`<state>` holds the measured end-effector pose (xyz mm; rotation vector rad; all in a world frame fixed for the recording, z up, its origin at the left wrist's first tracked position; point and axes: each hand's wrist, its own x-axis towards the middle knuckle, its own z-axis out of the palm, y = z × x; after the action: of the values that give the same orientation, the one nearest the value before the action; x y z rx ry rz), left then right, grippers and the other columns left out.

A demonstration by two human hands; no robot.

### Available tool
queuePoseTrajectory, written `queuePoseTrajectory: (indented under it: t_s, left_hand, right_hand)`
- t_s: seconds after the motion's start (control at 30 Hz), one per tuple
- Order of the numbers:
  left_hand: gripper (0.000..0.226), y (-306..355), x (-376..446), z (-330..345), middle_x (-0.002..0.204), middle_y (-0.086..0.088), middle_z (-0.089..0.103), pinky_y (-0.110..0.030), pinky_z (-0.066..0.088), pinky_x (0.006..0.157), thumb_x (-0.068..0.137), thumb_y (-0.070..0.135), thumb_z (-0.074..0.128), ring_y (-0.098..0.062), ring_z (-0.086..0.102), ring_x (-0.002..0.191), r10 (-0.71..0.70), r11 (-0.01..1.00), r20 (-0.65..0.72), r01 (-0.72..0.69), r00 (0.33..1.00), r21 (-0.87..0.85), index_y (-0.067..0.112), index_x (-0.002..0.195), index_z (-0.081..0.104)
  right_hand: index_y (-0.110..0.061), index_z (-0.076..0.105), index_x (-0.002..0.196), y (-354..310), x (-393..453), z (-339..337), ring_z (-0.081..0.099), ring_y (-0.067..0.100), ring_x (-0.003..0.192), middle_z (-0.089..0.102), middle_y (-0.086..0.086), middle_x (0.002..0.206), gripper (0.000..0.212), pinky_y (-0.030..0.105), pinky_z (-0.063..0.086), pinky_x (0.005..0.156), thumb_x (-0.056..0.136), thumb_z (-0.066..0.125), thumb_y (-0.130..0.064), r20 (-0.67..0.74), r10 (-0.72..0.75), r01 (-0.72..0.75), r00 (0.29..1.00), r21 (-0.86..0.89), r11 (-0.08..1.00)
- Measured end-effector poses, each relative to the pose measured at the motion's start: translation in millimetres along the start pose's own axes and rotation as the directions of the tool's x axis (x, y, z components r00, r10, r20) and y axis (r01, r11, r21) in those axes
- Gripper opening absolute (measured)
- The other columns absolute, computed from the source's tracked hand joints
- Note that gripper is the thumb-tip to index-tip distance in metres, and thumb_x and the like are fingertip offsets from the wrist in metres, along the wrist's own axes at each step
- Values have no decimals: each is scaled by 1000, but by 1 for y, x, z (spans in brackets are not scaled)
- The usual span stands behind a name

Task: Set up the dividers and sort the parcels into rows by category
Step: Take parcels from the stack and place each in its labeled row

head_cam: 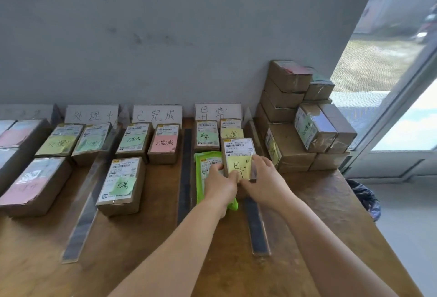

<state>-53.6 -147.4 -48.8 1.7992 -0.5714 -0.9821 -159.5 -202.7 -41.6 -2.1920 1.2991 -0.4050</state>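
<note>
Item: box (238, 154), long axis toward wall, pinched at near end by both hands (221, 186) (264, 178), beside green bag (201, 178).

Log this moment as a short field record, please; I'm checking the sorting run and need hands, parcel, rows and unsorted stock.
left hand: grips the near left corner of the brown cardboard parcel with a yellow sticky note
right hand: grips the same parcel's right side
row: rightmost row, under the white handwritten sign card, beside a green plastic mailer bag
dividers: dark flat strips lie between rows on the brown wooden table
unsorted: stack of brown cardboard boxes at the right
</note>
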Motion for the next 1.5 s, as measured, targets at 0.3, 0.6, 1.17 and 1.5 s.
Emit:
queuePoseTrajectory:
  t_s: [0.3, 0.6, 1.17, 1.5]
  left_hand:
    - [28, -13, 19, 21, 119, -2, 62, -31, 48, 83, 95, 19, 50, -21, 57, 102, 85, 920, 69, -105, 994, 377, 20, 123, 55]
    - [64, -39, 37, 7, 158, -6, 13, -46, 12, 115, 90, 29, 53, -31, 5, 144, 112, 392, 327, -344, 938, 854, 18, 147, 28]
    - [71, -34, 41, 4, 157, -9, 4, -53, 30, 109, 85, -4, 56, -41, 5, 142, 12, 270, 316, -308, 949, 912, 9, 146, 23]
    - [60, -29, 42, 4, 146, -11, 21, -50, 38, 103, 82, -6, 59, -42, 19, 136, 7, 246, 311, -303, 950, 921, 6, 136, 35]
  right_hand:
    - [-26, 25, 141, 17, 8, 13, 31, 33, 129, 2, 1, 156, 66, 42, 44, 92, 87, 63, -18, 157, 2, 65, 988, -422, 904]
    - [-21, 15, 149, 30, 23, 29, 5, 29, 145, 20, 6, 156, 64, 41, 7, 117, 94, 47, -23, 223, -81, 208, 972, -639, 741]
    - [-23, 1, 152, 21, 35, 54, 6, 39, 144, -10, 7, 159, 71, 47, 17, 116, 96, 45, -20, 354, -23, 267, 935, -660, 703]
    - [-9, 5, 151, 17, 46, 59, 3, 31, 146, 1, 8, 160, 60, 44, 33, 107, 99, 35, -9, 301, 7, 159, 954, -524, 836]
